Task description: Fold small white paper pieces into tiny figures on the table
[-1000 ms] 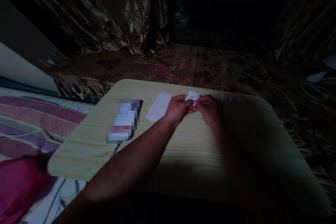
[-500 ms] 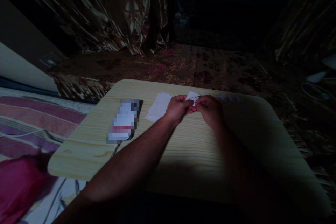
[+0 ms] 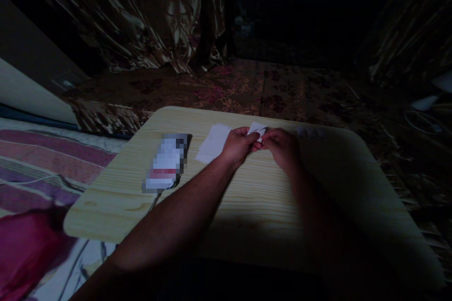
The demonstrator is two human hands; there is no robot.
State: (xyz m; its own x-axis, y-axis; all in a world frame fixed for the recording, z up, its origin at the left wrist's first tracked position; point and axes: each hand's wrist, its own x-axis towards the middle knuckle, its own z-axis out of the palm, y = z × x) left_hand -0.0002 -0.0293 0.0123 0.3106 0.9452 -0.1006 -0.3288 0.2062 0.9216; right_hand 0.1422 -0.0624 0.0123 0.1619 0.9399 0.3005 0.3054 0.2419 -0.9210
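Observation:
A small folded piece of white paper (image 3: 257,128) is held above the far part of the wooden table. My left hand (image 3: 238,145) is closed on it, the thumb pressing on top and the fingers beneath. At its right edge the fingers of my right hand (image 3: 282,146) are pinched together, and they appear to grip the paper's corner. Just left of my left hand lies a stack of white paper sheets (image 3: 213,143), partly covered by that hand. Several small folded paper pieces (image 3: 310,132) sit in shadow beyond my right hand.
A phone-like object (image 3: 165,162), blurred out, lies on the left of the wooden table (image 3: 116,188) with a cable running from it. Striped bedding (image 3: 52,164) and a red cloth (image 3: 28,254) are at the left. Patterned curtains (image 3: 176,14) hang behind. The room is dim.
The folded paper has tilted and shifted slightly to the left between my fingers. My right fingertips have moved a little along its edge; the arms stay nearly still.

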